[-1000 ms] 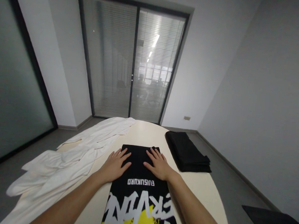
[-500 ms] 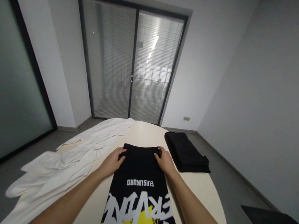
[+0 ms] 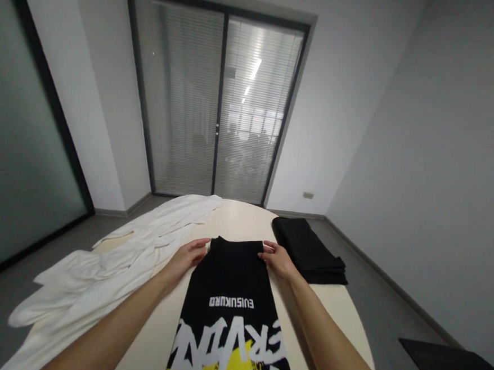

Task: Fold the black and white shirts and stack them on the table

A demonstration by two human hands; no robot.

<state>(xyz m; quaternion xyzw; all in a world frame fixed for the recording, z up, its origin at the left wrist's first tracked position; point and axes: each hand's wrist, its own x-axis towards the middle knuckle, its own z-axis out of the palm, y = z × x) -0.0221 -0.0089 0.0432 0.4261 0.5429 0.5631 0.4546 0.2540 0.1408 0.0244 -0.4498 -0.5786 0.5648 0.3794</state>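
A black T-shirt [image 3: 231,285] with white and yellow lettering lies folded lengthwise on the cream oval table [image 3: 244,221], its print towards me. My left hand [image 3: 189,255] pinches its far left corner. My right hand [image 3: 276,258] pinches its far right corner. Both corners are raised slightly off the table, and the far edge of the shirt is lifted between my hands.
A heap of white garments [image 3: 110,265] sprawls over the left side of the table and hangs off its edge. A stack of folded black clothes [image 3: 310,254] sits at the right edge. A dark chair part [image 3: 450,365] shows at lower right. Glass doors with blinds stand behind.
My hands went from lying flat on the shirt to its far corners, closed on them, and now lift that edge slightly.
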